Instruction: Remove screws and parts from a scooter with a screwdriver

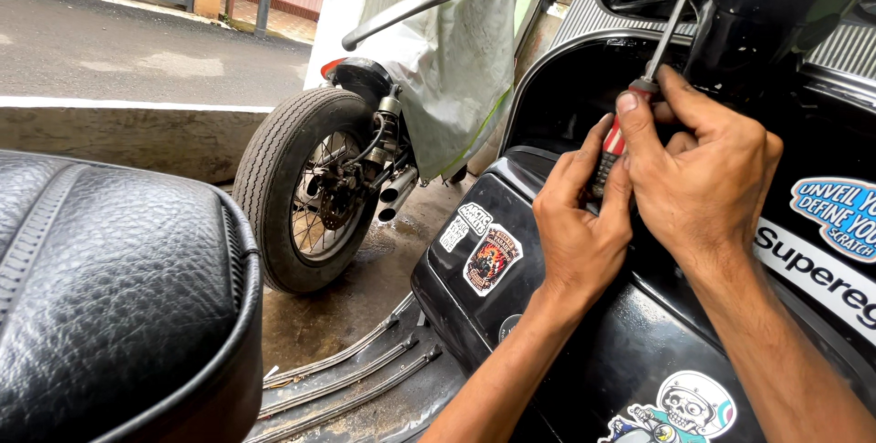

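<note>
We hold the red-handled screwdriver (639, 96) with both hands closed around its handle: left hand (579, 219) low, right hand (698, 165) above. Its shaft rises above the black scooter panel (511, 288), with a parked motorcycle wheel (306, 187) left of the panel.

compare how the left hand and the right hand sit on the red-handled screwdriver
The left hand wraps the lower part of the red-and-black-handled screwdriver, fingers curled from the left side. The right hand sits higher and closes over it from the right, its thumb pressed near the handle's top, by the metal shaft. The left forearm rises from below; the right comes in from the lower right. Both grip the same tool against the black scooter body.
</note>
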